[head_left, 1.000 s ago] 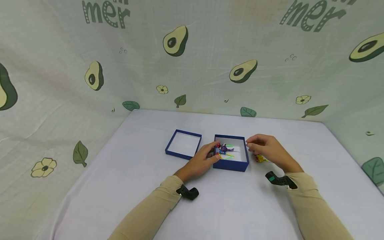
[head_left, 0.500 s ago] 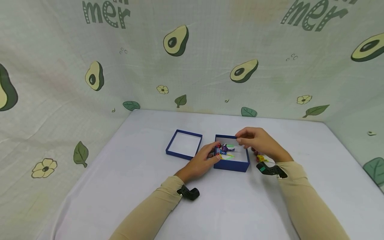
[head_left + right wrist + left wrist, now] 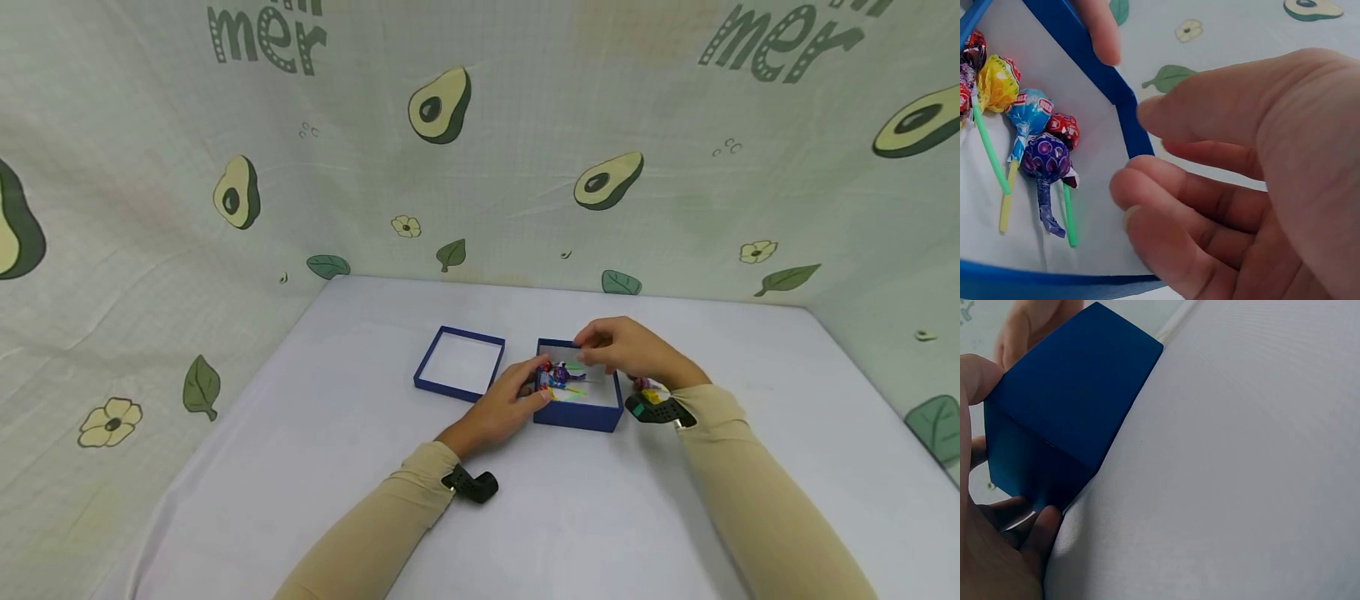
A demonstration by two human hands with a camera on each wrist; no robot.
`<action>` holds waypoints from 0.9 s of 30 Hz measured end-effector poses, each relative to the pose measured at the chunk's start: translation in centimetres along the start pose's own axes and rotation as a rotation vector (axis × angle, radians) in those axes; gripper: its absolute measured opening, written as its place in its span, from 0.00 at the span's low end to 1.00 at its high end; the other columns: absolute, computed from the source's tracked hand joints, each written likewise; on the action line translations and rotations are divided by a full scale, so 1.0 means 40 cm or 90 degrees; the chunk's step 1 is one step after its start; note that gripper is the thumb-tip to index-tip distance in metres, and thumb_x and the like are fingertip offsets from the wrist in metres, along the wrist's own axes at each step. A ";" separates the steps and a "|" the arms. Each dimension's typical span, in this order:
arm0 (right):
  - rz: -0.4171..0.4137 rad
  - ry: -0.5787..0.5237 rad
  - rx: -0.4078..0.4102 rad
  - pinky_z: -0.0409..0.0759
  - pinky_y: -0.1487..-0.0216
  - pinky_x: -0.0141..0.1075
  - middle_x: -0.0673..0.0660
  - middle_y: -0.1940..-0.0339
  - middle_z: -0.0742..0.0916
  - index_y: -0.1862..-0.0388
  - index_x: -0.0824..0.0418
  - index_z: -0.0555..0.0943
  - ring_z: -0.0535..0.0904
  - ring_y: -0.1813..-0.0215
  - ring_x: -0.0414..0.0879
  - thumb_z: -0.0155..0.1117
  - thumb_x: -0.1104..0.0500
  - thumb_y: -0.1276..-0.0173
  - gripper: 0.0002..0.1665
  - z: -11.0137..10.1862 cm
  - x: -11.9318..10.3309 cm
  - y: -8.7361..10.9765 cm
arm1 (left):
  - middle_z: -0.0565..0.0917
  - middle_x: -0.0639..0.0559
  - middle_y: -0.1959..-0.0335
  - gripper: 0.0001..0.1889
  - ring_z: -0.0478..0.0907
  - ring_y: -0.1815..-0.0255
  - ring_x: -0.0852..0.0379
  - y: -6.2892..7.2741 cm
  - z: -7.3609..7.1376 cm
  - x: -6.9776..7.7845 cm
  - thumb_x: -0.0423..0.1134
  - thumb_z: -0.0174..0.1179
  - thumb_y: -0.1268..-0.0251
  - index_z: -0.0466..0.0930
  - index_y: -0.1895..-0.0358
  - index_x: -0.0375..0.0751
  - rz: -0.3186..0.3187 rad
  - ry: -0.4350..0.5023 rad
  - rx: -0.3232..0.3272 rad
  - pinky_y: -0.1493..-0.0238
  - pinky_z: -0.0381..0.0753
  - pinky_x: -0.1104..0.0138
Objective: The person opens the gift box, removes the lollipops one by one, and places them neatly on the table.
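Note:
A blue box with a white inside stands on the table, holding several wrapped lollipops at its left side. In the right wrist view I make out a purple lollipop, a blue one, a yellow one and a red one. My left hand grips the box's left side, thumb at the rim and fingers against the outer wall. Over the box's far right part hovers my right hand, its fingers loosely bent with nothing visible between them.
Left of the box lies a shallow blue-rimmed lid, white inside. More lollipops lie just right of the box, partly covered by my right wrist. A cloth printed with avocados hangs behind the white table.
My right hand has moved left from beside the box's right wall to over its far part. The left hand has stayed on the box.

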State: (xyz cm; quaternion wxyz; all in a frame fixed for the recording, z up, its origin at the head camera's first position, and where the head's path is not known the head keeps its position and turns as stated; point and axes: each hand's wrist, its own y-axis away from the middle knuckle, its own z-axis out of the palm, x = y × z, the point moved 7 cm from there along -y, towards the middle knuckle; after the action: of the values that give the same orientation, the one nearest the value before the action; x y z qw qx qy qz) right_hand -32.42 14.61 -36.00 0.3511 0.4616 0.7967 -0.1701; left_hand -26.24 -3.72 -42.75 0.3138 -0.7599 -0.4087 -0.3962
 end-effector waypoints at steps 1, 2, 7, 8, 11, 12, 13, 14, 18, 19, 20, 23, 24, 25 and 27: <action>-0.001 0.007 -0.007 0.83 0.63 0.42 0.56 0.55 0.87 0.44 0.66 0.81 0.80 0.55 0.60 0.66 0.56 0.29 0.20 0.001 -0.002 -0.003 | 0.58 0.53 0.23 0.33 0.58 0.26 0.58 0.000 -0.001 0.000 0.51 0.51 0.23 0.53 0.19 0.53 0.000 -0.003 0.000 0.28 0.63 0.61; -0.004 0.013 -0.016 0.82 0.64 0.42 0.56 0.55 0.87 0.44 0.66 0.81 0.80 0.56 0.60 0.66 0.57 0.29 0.20 0.003 -0.004 -0.005 | 0.58 0.53 0.23 0.33 0.58 0.26 0.58 0.000 -0.001 -0.001 0.52 0.51 0.23 0.53 0.19 0.53 0.000 -0.005 0.001 0.28 0.63 0.61; -0.003 0.036 -0.050 0.82 0.65 0.41 0.55 0.57 0.87 0.45 0.67 0.82 0.80 0.59 0.52 0.66 0.58 0.30 0.19 0.011 -0.009 -0.016 | 0.58 0.53 0.23 0.34 0.58 0.26 0.57 -0.001 0.000 -0.003 0.52 0.51 0.23 0.53 0.19 0.53 -0.001 -0.005 0.000 0.28 0.63 0.60; -0.001 0.043 -0.056 0.82 0.66 0.41 0.55 0.57 0.87 0.45 0.66 0.82 0.80 0.59 0.50 0.66 0.58 0.30 0.19 0.014 -0.010 -0.018 | 0.58 0.53 0.23 0.34 0.58 0.26 0.57 -0.001 0.000 -0.003 0.52 0.51 0.23 0.53 0.19 0.53 -0.002 -0.002 -0.001 0.28 0.63 0.60; 0.007 0.069 -0.066 0.82 0.65 0.41 0.54 0.58 0.87 0.46 0.65 0.84 0.79 0.60 0.48 0.66 0.58 0.31 0.17 0.021 -0.012 -0.025 | 0.58 0.54 0.23 0.34 0.58 0.26 0.58 -0.001 0.002 -0.004 0.52 0.51 0.23 0.54 0.19 0.53 -0.003 0.007 -0.002 0.28 0.64 0.61; 0.005 0.084 -0.068 0.82 0.64 0.41 0.53 0.58 0.87 0.47 0.64 0.84 0.80 0.60 0.47 0.67 0.58 0.31 0.17 0.023 -0.014 -0.026 | 0.58 0.54 0.23 0.34 0.58 0.26 0.58 0.000 0.002 -0.005 0.52 0.51 0.23 0.54 0.19 0.53 -0.004 0.009 -0.002 0.29 0.64 0.61; 0.003 0.097 -0.070 0.82 0.62 0.41 0.53 0.58 0.87 0.47 0.63 0.85 0.80 0.59 0.47 0.67 0.59 0.32 0.16 0.026 -0.016 -0.029 | 0.58 0.54 0.23 0.34 0.59 0.26 0.58 0.000 0.001 -0.004 0.52 0.51 0.23 0.54 0.19 0.53 -0.004 0.010 -0.002 0.29 0.64 0.61; -0.001 0.110 -0.073 0.82 0.60 0.42 0.52 0.58 0.88 0.48 0.63 0.85 0.81 0.59 0.46 0.67 0.59 0.32 0.15 0.030 -0.018 -0.031 | 0.58 0.54 0.23 0.34 0.59 0.26 0.58 0.001 0.001 -0.004 0.52 0.51 0.23 0.54 0.19 0.53 -0.004 0.012 -0.002 0.29 0.64 0.61; -0.018 0.155 -0.080 0.82 0.51 0.45 0.52 0.57 0.88 0.49 0.62 0.86 0.83 0.55 0.45 0.67 0.59 0.32 0.14 0.043 -0.028 -0.038 | 0.59 0.53 0.23 0.34 0.60 0.27 0.58 0.003 0.000 -0.004 0.51 0.51 0.23 0.54 0.19 0.53 -0.006 0.013 -0.002 0.29 0.64 0.62; -0.018 0.160 -0.081 0.82 0.51 0.46 0.52 0.57 0.89 0.50 0.62 0.87 0.83 0.55 0.45 0.67 0.60 0.32 0.14 0.046 -0.029 -0.040 | 0.59 0.53 0.23 0.34 0.60 0.27 0.58 0.003 0.000 -0.003 0.51 0.51 0.23 0.54 0.19 0.53 -0.007 0.014 -0.002 0.29 0.64 0.62; -0.016 0.166 -0.082 0.82 0.50 0.47 0.52 0.56 0.89 0.50 0.62 0.87 0.83 0.54 0.45 0.68 0.60 0.32 0.14 0.048 -0.030 -0.042 | 0.59 0.52 0.23 0.33 0.60 0.27 0.58 0.003 0.000 -0.003 0.51 0.51 0.23 0.54 0.19 0.53 -0.007 0.014 -0.002 0.29 0.64 0.62; -0.004 0.185 -0.083 0.82 0.50 0.47 0.53 0.55 0.89 0.49 0.62 0.87 0.84 0.53 0.46 0.68 0.60 0.32 0.14 0.054 -0.032 -0.045 | 0.59 0.52 0.23 0.33 0.61 0.27 0.58 0.004 0.000 -0.002 0.51 0.51 0.23 0.54 0.19 0.53 -0.006 0.012 -0.001 0.30 0.65 0.62; -0.004 0.194 -0.084 0.83 0.49 0.48 0.53 0.55 0.89 0.49 0.62 0.87 0.84 0.53 0.46 0.68 0.60 0.32 0.14 0.056 -0.034 -0.046 | 0.59 0.52 0.23 0.33 0.61 0.27 0.58 0.004 0.000 -0.001 0.51 0.51 0.23 0.54 0.19 0.53 -0.006 0.012 -0.001 0.30 0.65 0.63; -0.001 0.204 -0.083 0.82 0.49 0.48 0.53 0.55 0.89 0.49 0.61 0.87 0.84 0.53 0.46 0.68 0.60 0.32 0.14 0.057 -0.036 -0.048 | 0.59 0.53 0.23 0.33 0.61 0.27 0.58 0.004 0.000 -0.001 0.51 0.51 0.23 0.54 0.19 0.53 -0.005 0.013 0.000 0.30 0.65 0.63; -0.002 0.222 -0.082 0.82 0.48 0.49 0.53 0.56 0.89 0.49 0.61 0.88 0.84 0.52 0.47 0.68 0.60 0.32 0.14 0.061 -0.040 -0.050 | 0.59 0.53 0.23 0.33 0.60 0.27 0.58 0.004 -0.001 0.000 0.52 0.51 0.23 0.54 0.20 0.53 -0.005 0.016 0.000 0.29 0.65 0.63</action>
State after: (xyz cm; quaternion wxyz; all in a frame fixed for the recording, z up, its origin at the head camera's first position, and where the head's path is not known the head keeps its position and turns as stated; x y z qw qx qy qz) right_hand -32.64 11.16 -36.66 0.2363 0.4595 0.8553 -0.0370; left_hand -26.09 -3.82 -42.76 0.3174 -0.7534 -0.4078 -0.4066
